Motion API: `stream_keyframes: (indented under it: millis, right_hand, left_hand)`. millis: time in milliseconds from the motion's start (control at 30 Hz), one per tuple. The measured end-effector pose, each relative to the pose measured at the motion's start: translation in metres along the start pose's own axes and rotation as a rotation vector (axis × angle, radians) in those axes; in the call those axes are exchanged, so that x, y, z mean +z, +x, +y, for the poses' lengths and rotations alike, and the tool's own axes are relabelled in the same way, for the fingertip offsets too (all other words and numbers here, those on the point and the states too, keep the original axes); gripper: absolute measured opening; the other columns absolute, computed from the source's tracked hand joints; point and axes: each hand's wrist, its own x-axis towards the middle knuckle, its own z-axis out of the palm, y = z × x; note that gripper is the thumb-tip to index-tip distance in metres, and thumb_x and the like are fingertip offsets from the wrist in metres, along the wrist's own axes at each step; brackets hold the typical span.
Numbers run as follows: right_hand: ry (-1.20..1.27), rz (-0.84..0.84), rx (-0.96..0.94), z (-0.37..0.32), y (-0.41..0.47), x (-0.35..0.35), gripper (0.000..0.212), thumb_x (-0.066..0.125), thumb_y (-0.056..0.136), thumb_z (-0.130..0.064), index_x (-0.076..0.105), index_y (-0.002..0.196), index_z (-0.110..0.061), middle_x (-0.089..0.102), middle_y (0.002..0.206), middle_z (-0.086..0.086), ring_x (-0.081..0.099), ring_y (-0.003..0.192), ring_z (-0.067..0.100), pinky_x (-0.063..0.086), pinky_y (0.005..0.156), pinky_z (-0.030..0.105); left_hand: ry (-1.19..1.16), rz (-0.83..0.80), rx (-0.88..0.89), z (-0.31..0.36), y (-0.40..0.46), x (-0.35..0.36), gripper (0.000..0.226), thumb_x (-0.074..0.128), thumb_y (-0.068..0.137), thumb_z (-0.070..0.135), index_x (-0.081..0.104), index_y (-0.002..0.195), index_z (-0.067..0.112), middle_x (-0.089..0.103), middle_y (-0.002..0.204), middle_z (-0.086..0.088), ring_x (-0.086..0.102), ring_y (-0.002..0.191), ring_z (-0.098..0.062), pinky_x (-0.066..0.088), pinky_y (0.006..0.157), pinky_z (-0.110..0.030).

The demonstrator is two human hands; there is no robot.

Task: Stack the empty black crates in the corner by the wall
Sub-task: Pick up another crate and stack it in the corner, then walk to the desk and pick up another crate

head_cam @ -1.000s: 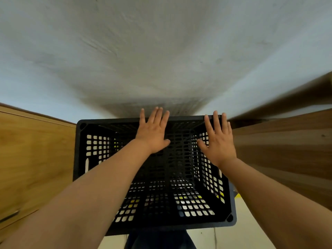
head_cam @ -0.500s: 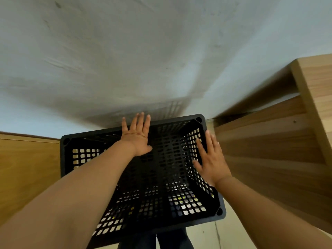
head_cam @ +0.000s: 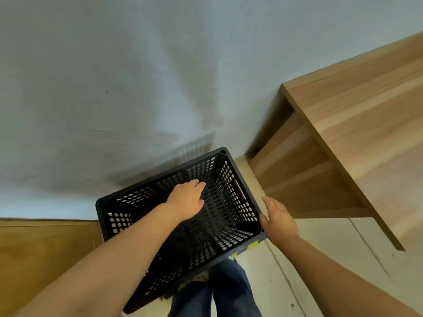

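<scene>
Head view looks steeply down at 1 black crate [head_cam: 146,202], an open-topped plastic box with perforated walls and floor, sitting close to the pale wall [head_cam: 114,88] and turned at an angle to it. Its far corner points toward the gap between the wall and a wooden counter [head_cam: 357,124] on the right; its left side lies near a wooden cabinet [head_cam: 41,255] along the left edge. Whether another crate sits under it cannot be told from this angle, though yellow-and-black markings show below its near right edge.

Left hand [head_cam: 186,202] reaches down inside the crate, fingers straight and together, pointing at the far wall of the crate; it grasps nothing, and whether the fingertips touch the plastic is unclear. Right hand [head_cam: 278,219] is outside the crate at its near right corner, fingers extended and relaxed, with the thumb against the rim; it is released rather than clenched.

Blue trouser legs [head_cam: 229,291] stand on the pale floor [head_cam: 332,259] just below the crate.
</scene>
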Motion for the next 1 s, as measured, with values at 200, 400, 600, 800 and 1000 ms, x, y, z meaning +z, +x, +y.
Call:
stream_keyframes:
  millis: [200, 400, 600, 800, 1000]
  right_hand:
    - [0.038, 0.104, 0.199, 0.035, -0.086, -0.026, 0.044, 0.041, 0.095, -0.019, 0.042, 0.139, -0.016, 0.043, 0.144, 0.001, 0.039, 0.132, 0.019, 0.032, 0.106, 0.027]
    - [0.142, 0.207, 0.422, 0.077, -0.19, -0.042, 0.043, 0.042, 0.095, -0.02, 0.044, 0.138, -0.017, 0.043, 0.143, 0.0, 0.042, 0.129, 0.019, 0.035, 0.104, 0.028]
    - [0.258, 0.22, 0.661, 0.132, -0.295, -0.027, 0.045, 0.043, 0.094, -0.021, 0.042, 0.139, -0.021, 0.041, 0.144, -0.002, 0.048, 0.124, 0.017, 0.039, 0.097, 0.027]
    - [0.405, 0.27, 0.875, 0.172, -0.396, 0.007, 0.044, 0.044, 0.094, -0.019, 0.043, 0.138, -0.017, 0.042, 0.143, 0.002, 0.05, 0.123, 0.019, 0.039, 0.099, 0.027]
    - [0.575, 0.378, 1.026, 0.21, -0.496, 0.054, 0.043, 0.045, 0.095, -0.019, 0.043, 0.138, -0.016, 0.041, 0.144, 0.003, 0.05, 0.123, 0.02, 0.041, 0.1, 0.03]
  left_hand:
    - [0.071, 0.092, 0.206, 0.056, -0.038, -0.023, 0.065, 0.045, 0.095, 0.028, 0.015, 0.15, 0.012, 0.032, 0.151, -0.009, 0.041, 0.131, -0.026, 0.036, 0.106, -0.039]
    - [0.136, 0.049, 0.418, 0.138, -0.063, -0.04, 0.062, 0.045, 0.095, 0.027, 0.018, 0.15, 0.014, 0.034, 0.15, -0.007, 0.041, 0.132, -0.026, 0.039, 0.104, -0.039]
    - [0.151, -0.075, 0.602, 0.232, -0.086, -0.026, 0.065, 0.049, 0.094, 0.033, 0.019, 0.15, 0.016, 0.028, 0.154, -0.006, 0.037, 0.136, -0.023, 0.036, 0.107, -0.035]
    - [0.155, -0.062, 0.769, 0.314, -0.125, 0.013, 0.049, 0.048, 0.093, 0.026, 0.04, 0.14, 0.015, 0.043, 0.144, -0.004, 0.044, 0.128, -0.021, 0.038, 0.098, -0.03]
    - [0.239, -0.058, 0.892, 0.397, -0.168, 0.078, 0.054, 0.048, 0.089, 0.024, 0.038, 0.141, 0.016, 0.043, 0.142, -0.004, 0.044, 0.127, -0.022, 0.041, 0.098, -0.031]
